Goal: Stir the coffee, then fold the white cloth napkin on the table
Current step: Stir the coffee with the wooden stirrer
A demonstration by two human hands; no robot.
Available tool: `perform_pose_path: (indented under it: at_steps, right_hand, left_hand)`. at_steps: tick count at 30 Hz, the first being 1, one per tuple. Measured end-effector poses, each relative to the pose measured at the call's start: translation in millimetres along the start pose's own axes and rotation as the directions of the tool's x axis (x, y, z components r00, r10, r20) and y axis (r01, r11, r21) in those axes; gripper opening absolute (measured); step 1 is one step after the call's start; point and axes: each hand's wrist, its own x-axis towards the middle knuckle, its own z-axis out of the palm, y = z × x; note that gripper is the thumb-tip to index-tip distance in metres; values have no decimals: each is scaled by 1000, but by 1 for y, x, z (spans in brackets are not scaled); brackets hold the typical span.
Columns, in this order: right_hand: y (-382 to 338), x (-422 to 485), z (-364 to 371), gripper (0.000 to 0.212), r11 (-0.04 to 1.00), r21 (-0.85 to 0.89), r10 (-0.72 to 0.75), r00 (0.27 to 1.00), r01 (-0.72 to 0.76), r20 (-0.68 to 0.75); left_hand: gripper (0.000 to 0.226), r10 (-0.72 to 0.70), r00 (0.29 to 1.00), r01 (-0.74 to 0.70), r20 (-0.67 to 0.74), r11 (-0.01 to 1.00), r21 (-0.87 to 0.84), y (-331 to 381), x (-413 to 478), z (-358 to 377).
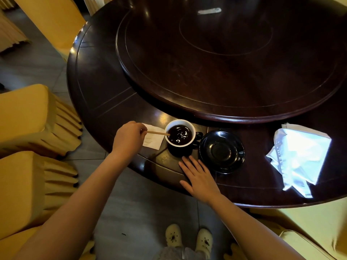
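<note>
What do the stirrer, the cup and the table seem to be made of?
Stirrer: likely wood, thin, pale tan, matte. Cup: probably glazed ceramic, white inside, glossy black outside. Table: seemingly dark lacquered wood, with sharp reflections.

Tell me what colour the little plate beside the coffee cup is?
Shiny black all over. The saucer shows best in the head view.

Black saucer at four o'clock, big dark turntable up at one, yellow-covered chairs at nine, cream clogs at six.
</note>
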Motion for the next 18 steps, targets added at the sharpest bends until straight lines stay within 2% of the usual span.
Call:
perform_pose_path:
  at_steps: [6, 15, 18]
  right_hand:
    - [0, 0, -1, 60, 1000, -6, 2, 1000, -2, 0]
    - [-1, 0, -3, 60, 1000, 15, 9, 1000, -9, 5]
    - [-1, 0, -2, 60, 1000, 11, 8, 1000, -8, 6]
  left_hand:
    - [18, 7, 999, -8, -47, 1000, -23, -2, -8, 0]
    - [19, -96, 988, 88, 122, 994, 70, -34, -25, 20]
    - [19, -152, 978, 152, 143, 988, 9, -45, -34, 32]
